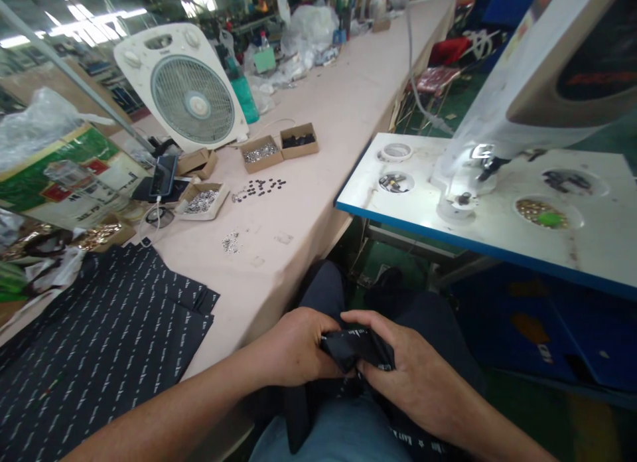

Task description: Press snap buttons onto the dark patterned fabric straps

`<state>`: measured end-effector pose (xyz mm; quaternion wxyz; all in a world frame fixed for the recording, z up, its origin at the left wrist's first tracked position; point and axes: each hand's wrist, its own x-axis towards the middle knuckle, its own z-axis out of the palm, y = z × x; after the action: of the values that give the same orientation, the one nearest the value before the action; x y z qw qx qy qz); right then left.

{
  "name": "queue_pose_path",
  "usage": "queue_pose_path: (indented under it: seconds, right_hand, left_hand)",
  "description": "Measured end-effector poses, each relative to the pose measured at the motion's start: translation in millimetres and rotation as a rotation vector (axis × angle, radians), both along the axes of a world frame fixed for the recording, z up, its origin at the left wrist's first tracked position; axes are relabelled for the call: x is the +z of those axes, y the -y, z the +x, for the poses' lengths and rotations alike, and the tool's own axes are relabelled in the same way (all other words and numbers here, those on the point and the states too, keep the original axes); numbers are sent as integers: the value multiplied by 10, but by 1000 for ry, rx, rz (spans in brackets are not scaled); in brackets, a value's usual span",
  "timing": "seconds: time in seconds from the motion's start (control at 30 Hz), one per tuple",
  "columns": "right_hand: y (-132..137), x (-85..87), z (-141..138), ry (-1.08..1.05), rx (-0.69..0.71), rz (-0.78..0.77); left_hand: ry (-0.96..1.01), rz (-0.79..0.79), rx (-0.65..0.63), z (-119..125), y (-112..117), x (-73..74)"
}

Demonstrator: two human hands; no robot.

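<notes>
Over my lap, my left hand (pixel 299 348) pinches one side of a black fabric piece (pixel 354 346) printed with small white lettering. The other side is in my right hand (pixel 405 362), its thumb below and its fingers above. Between the two hands the cloth is folded and bunched. More of it hangs down over my legs, with a dark strip below my left hand and larger white letters below my right. On the table to my left lie dark cloth pieces (pixel 124 322) with rows of white print.
Small metal parts (pixel 231 243) and black ones (pixel 266 186) are scattered on the table (pixel 303 203), near small cardboard boxes (pixel 261 162), a phone (pixel 163 176) and a fan (pixel 196 103). At right stands a machine (pixel 462 176) on a blue-edged worktop (pixel 497 226) with cups of fasteners.
</notes>
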<state>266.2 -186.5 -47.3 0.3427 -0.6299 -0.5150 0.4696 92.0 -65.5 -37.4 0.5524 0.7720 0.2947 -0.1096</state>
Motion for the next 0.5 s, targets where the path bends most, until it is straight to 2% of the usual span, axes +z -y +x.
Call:
queue_pose_path:
  seconds: [0.1,0.2,0.37,0.5]
  right_hand:
    - [-23,11,42,-81,8,-42]
    - [-48,1,78,-156,13,-109]
    - [-74,-73,124,-339,12,-211]
    - [-90,-134,149,-424,11,-239]
  left_hand:
    - [23,-223,16,-34,-30,-69]
    - [33,-361,48,-38,-46,-87]
    - [30,-439,95,-22,-48,-89]
    - [28,-483,134,-40,-27,-177]
